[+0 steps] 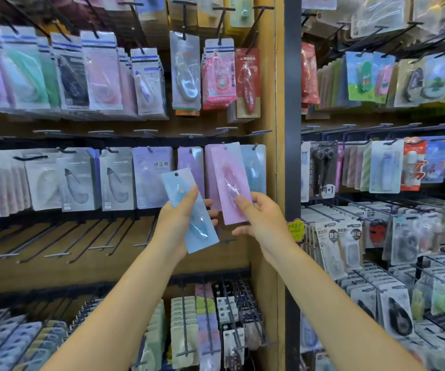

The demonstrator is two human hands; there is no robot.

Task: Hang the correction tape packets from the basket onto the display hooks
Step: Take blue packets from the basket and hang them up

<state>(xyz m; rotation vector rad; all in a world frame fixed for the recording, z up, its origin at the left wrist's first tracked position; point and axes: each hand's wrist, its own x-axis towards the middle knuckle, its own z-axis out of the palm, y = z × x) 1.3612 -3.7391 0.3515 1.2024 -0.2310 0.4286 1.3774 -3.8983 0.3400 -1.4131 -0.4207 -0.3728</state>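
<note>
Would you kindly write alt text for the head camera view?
A person's left hand holds a blue packet while the right hand holds a pink packet up to a display hook, among racks of hanging correction tape.

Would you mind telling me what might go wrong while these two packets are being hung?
1. The right hand pinches only the lower part of the pink packet, whose top hole sits at its hook; with that low grip the card could bend or miss the hook.
2. The left hand holds the blue packet tilted, off any hook; it may slip.
3. The pink packet overlaps the hanging blue-grey packet and might knock it.
</note>
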